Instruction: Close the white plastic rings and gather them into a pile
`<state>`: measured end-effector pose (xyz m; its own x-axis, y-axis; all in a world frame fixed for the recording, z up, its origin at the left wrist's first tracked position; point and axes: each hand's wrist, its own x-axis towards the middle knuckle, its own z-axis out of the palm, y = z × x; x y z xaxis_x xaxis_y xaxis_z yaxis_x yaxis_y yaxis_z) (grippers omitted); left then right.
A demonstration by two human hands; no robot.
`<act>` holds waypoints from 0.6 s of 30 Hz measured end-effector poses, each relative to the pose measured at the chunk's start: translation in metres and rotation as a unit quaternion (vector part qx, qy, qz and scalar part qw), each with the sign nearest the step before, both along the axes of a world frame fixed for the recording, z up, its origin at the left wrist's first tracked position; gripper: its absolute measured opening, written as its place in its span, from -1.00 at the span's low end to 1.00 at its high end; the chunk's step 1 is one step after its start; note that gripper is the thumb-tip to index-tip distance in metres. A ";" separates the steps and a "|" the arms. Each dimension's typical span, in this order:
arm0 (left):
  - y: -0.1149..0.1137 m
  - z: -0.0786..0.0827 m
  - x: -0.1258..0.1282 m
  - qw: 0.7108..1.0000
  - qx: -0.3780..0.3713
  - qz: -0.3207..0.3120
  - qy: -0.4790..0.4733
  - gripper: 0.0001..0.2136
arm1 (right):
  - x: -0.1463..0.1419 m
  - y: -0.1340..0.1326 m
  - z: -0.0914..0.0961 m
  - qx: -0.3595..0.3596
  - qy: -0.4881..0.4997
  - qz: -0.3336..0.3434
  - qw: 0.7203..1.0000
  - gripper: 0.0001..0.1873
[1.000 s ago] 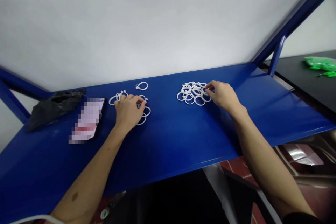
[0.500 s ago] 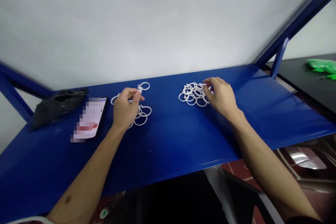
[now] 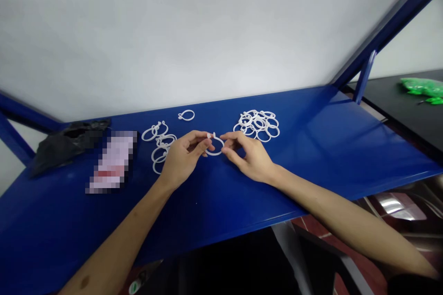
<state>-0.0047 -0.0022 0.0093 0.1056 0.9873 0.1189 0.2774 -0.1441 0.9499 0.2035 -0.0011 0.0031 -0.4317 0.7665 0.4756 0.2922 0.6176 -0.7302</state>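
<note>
A white plastic curtain ring (image 3: 216, 153) is held between my two hands above the middle of the blue table, its small knobbed ends at the top. My left hand (image 3: 183, 156) is closed, pinching the ring's left side near one knob. With thumb and index finger, my right hand (image 3: 252, 156) grips the right side. Left of my left hand lies a loose group of similar rings (image 3: 168, 137), partly hidden by that hand. One lone ring (image 3: 188, 120) rests farther back. Behind my right hand is a pile of several rings (image 3: 258, 122).
A phone (image 3: 112, 161) with a blurred screen and a black plastic bag (image 3: 72, 140) lie on the left of the blue table (image 3: 235, 207). A white wall (image 3: 214, 32) rises behind it. On a dark table at right sits a green object (image 3: 424, 88).
My right hand has come left from the pile to the middle. My left hand has moved right and down, away from the left group. Both now grip one ring.
</note>
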 end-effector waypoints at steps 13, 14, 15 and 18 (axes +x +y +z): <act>-0.012 0.004 0.004 0.979 0.101 -0.012 0.178 -0.91 | 0.004 -0.002 -0.007 0.070 -0.044 0.064 0.994 -0.82; -0.014 0.005 0.007 0.976 0.110 -0.019 0.184 -0.90 | 0.005 -0.002 -0.007 0.078 -0.060 0.069 0.993 -0.80; -0.016 0.006 0.010 0.974 0.119 -0.029 0.190 -0.87 | 0.006 -0.001 -0.007 0.082 -0.077 0.078 0.991 -0.78; -0.022 0.006 0.022 0.964 0.143 -0.047 0.219 -0.74 | 0.009 0.004 -0.008 0.081 -0.120 0.105 0.984 -0.76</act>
